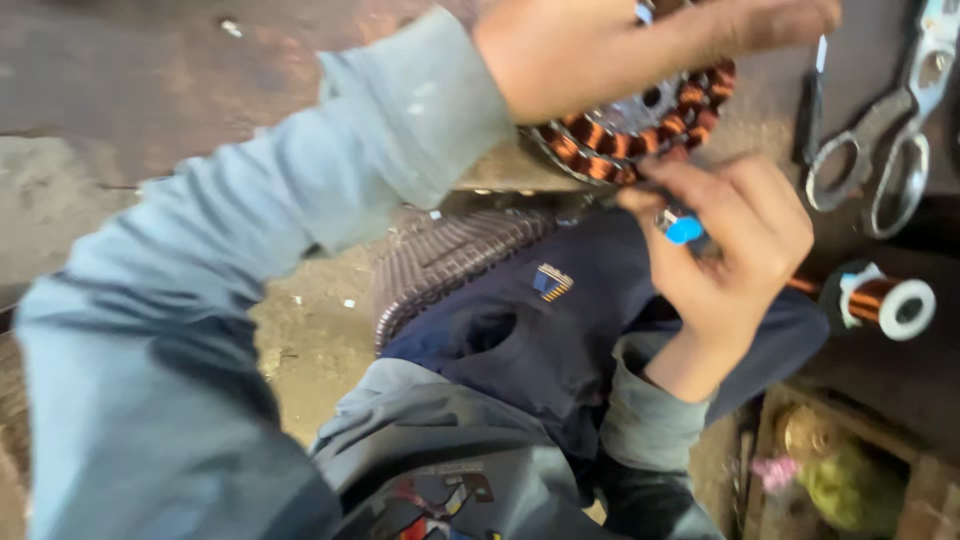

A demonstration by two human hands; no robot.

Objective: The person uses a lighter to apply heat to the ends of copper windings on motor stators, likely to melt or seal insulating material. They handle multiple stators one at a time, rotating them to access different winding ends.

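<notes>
Our left hand (640,45) grips the stator (640,125), our right hand (735,250) pinches a blue-tipped tool (683,228) just below it; slipping could nick the windings.

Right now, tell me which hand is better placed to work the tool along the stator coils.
Probably the right hand: it already grips the blue-handled tool, its tip at the copper-wound stator edge. The left hand lies over the stator's top, seemingly steadying it.

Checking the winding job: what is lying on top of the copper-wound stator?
The left hand rests across the stator, hiding its upper half. Only the lower copper coils show; whatever lies beneath the palm cannot be seen.
</notes>
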